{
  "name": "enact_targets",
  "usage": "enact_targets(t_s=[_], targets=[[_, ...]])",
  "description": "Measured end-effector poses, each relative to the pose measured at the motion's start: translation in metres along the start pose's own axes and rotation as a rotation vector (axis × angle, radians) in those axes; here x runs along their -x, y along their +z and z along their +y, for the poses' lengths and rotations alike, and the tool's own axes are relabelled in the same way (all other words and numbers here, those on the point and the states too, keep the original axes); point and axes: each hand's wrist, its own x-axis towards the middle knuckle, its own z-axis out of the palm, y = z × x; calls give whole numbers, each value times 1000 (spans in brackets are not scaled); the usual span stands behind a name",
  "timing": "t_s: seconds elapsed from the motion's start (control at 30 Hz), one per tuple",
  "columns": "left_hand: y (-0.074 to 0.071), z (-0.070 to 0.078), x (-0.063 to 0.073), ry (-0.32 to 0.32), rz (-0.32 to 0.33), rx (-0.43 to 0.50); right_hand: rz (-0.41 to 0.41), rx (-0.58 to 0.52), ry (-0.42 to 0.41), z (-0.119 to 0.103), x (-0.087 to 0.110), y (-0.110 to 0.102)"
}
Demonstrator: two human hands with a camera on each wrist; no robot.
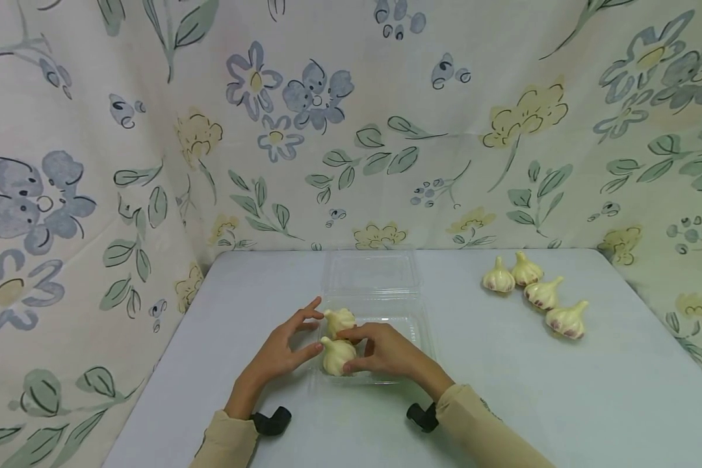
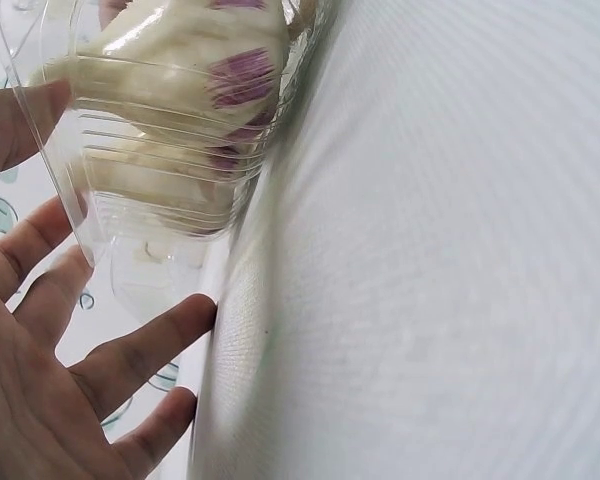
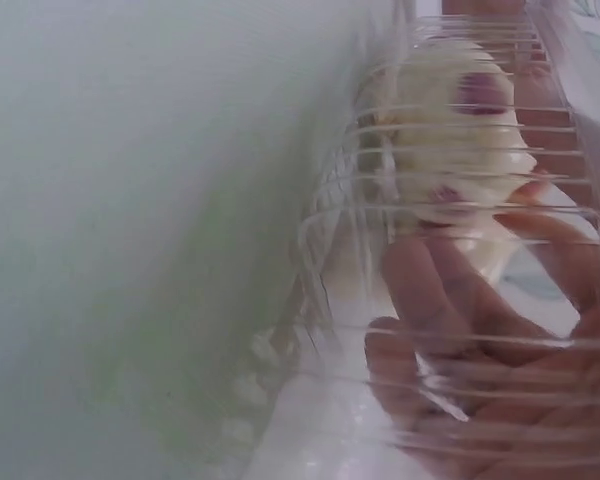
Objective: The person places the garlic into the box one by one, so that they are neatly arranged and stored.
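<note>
Two garlic bulbs sit one behind the other along the left side of a clear plastic clamshell container (image 1: pixel 412 335). The nearer garlic bulb (image 1: pixel 337 356) is between the thumb and fingers of my right hand (image 1: pixel 389 351), which reaches in over the front right of the container. Behind it lies the other garlic bulb (image 1: pixel 340 321). My left hand (image 1: pixel 281 348) is beside the container's left wall, fingers spread; in the left wrist view its thumb and fingertips are at the clear rim (image 2: pixel 55 165). Through the ribbed wall, the right wrist view shows a purple-streaked bulb (image 3: pixel 450 130) at my fingers.
The container's lid (image 1: pixel 371 273) lies folded back behind it. Several more garlic bulbs (image 1: pixel 542 294) stand at the right rear of the white table (image 1: pixel 561 403). A flowered cloth (image 1: pixel 363 182) hangs along the back and sides.
</note>
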Motion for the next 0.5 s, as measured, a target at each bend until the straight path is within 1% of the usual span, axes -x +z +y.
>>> enact_targets(t_s=[0.17, 0.4, 0.5], targets=[[0, 0, 1, 2, -2, 2, 7, 11, -12, 1, 3, -4], [0, 0, -1, 4, 6, -9, 19, 39, -22, 5, 11, -11], [0, 0, -1, -1, 7, -10, 25, 38, -8, 5, 15, -16]])
